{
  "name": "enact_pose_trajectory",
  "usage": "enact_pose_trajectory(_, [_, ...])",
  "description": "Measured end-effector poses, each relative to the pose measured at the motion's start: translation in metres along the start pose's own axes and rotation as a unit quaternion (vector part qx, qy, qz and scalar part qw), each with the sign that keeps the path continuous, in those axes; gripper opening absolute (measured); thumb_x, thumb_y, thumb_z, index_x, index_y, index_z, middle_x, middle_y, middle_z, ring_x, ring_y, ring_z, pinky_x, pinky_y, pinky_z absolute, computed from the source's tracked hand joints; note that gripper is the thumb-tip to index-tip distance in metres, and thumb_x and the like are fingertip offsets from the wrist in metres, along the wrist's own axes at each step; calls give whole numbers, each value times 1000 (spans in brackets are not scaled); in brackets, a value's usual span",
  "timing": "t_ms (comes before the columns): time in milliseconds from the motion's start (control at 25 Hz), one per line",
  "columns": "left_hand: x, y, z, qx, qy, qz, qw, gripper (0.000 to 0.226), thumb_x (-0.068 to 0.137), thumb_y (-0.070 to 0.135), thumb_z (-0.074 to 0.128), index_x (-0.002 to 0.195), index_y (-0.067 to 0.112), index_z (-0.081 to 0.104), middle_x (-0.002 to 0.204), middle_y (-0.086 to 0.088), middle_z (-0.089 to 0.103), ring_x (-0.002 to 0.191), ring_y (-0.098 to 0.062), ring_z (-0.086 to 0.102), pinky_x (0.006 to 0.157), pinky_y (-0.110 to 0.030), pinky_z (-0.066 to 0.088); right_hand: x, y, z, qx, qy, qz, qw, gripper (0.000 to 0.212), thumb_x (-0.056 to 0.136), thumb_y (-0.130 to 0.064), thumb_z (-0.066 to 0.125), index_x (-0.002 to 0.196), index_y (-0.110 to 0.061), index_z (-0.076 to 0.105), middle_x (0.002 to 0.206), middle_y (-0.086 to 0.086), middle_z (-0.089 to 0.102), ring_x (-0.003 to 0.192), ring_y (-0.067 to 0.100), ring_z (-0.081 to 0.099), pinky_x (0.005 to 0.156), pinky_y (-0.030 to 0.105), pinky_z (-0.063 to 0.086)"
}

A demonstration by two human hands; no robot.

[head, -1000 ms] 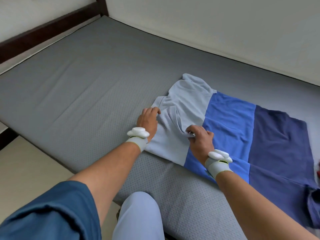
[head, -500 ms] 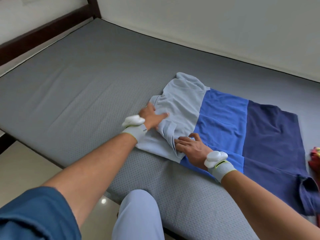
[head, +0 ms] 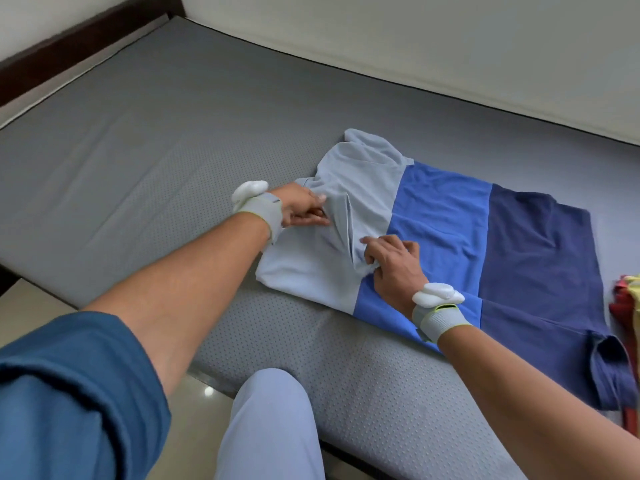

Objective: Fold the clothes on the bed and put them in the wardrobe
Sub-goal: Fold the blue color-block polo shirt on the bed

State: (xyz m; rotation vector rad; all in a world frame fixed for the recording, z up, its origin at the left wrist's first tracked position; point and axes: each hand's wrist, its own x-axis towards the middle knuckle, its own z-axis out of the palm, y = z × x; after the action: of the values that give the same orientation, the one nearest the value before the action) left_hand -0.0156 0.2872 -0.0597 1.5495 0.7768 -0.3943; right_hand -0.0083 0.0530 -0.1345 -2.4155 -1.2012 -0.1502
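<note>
Leaning over the bed, I see my own knee [head: 273, 424] in pale trousers nearest to me, pressed close to the edge of the mattress [head: 145, 140], with a strip of shiny floor [head: 31, 299] to its left. My blue sleeve [head: 69, 393] fills the lower left corner. Both my forearms reach out over the grey dotted cover, each wrist wearing a grey band with a white device on it. My right hand [head: 394, 268] lies on the shirt [head: 440, 216], fingers curled and pinching a raised ridge of its pale grey cloth just where the grey band meets the bright blue one. My left hand [head: 301, 211] is a little farther out and to the left, at the collar end of the same shirt; its fingers are bent into the grey fabric and grip a fold there, though the cloth hides the fingertips. The ridge of gathered fabric runs between my two hands. The shirt lies flat across the mattress near its front edge, in three bands: pale grey, bright blue, then navy to the right, with one navy short sleeve hanging toward the edge. Just beside the navy hem, at the right border, a bunched red and yellow garment [head: 627, 306] shows only partly. Beyond the shirt the mattress stretches to a pale wall [head: 415, 39], and a dark wooden bed frame [head: 69, 46] runs along the far left.
</note>
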Motion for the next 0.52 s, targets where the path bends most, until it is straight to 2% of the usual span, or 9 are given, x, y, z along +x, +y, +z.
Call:
enact_pose_trajectory(80, [-2, -15, -9, -109, -1, 11, 994, 29, 101, 34, 45, 85, 12, 54, 78, -6, 63, 57, -13, 69, 61, -25, 59, -2, 2, 1, -24, 21, 0, 999, 32, 54, 2, 45, 79, -17, 49, 118, -2, 64, 101, 22, 51, 77, 35, 24])
enact_pose_trajectory(120, [-3, -26, -12, -130, 5, 10, 991, 39, 99, 43, 44, 79, 11, 54, 70, -5, 62, 55, -14, 67, 64, -28, 59, -6, 2, 2, -43, 8, -19, 999, 34, 53, 2, 46, 80, -17, 49, 121, 1, 62, 102, 24, 50, 76, 35, 24])
enact_pose_trajectory(200, [-8, -43, -15, -99, 21, 18, 995, 51, 92, 52, 52, 61, 13, 48, 53, 0, 51, 50, -14, 53, 61, -28, 54, -12, 1, 9, -79, -28, -65, 994, 40, 52, 5, 45, 85, -19, 44, 125, 6, 57, 105, 26, 48, 79, 38, 25])
enact_pose_trajectory(280, [-8, -59, -18, 21, 53, 51, 997, 41, 80, 33, 76, 58, 17, 46, 53, 4, 46, 55, -14, 43, 56, -24, 41, -20, -1, 15, -87, -43, -65, 993, 44, 53, 8, 46, 88, -19, 41, 126, 9, 55, 106, 27, 48, 83, 43, 29])
enact_pose_trajectory(360, [-6, -70, -20, 175, 87, 90, 977, 29, 68, 13, 85, 68, 17, 55, 64, 3, 50, 65, -17, 47, 57, -24, 39, -27, 0, 15, -88, -53, -24, 994, 52, 53, 11, 55, 95, -17, 44, 131, 9, 53, 110, 29, 51, 84, 46, 33])
enact_pose_trajectory(440, [-6, -76, -16, 305, 131, 139, 933, 30, 66, 11, 83, 87, 16, 62, 81, -3, 57, 77, -23, 54, 65, -26, 43, -36, 4, 10, -100, -62, 35, 992, 62, 56, 7, 63, 109, -18, 45, 137, 8, 49, 115, 28, 48, 85, 47, 37])
enact_pose_trajectory(520, [-8, -82, -6, 406, 209, 201, 867, 48, 67, 10, 77, 111, 14, 57, 109, -10, 56, 99, -32, 54, 80, -35, 45, -51, 11, -4, -103, -82, 99, 986, 63, 64, -9, 71, 119, -22, 43, 141, 8, 47, 118, 28, 48, 86, 47, 40])
